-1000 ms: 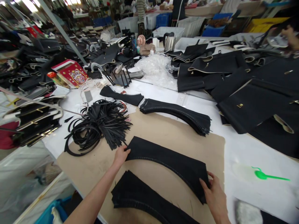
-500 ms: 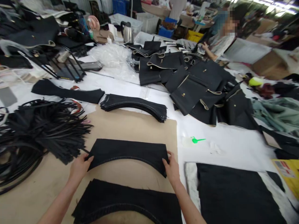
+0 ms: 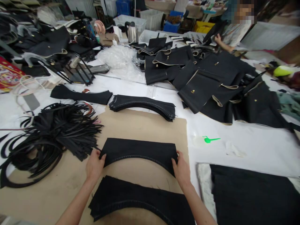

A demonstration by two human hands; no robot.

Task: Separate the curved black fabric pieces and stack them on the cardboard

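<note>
A black fabric panel (image 3: pixel 140 149) with a curved, stitched lower edge lies across brown paper (image 3: pixel 150 123). At its left end, my left hand (image 3: pixel 95 165) pinches the corner between thumb and fingers. My right hand (image 3: pixel 181 167) grips the opposite end the same way. Just below, nearer to me, rests a stack of similar curved black panels (image 3: pixel 138 197), partly behind my right forearm. Farther off, another stack of curved panels (image 3: pixel 142 103) sits at the paper's far edge, beside a separate black curved piece (image 3: pixel 81 95).
Black strips (image 3: pixel 67 128) lie bundled at left. Black bag pieces (image 3: pixel 206 84) with gold fittings are heaped at back right. A green-nozzled bottle (image 3: pixel 207 140) and black cloth (image 3: pixel 253 193) are on the right. Behind stand a kettle (image 3: pixel 132 32) and another person (image 3: pixel 236 34).
The view has swung a little to the left, so everything appears shifted right. Both hands keep hold of the same panel, which stays in about the same place on the paper.
</note>
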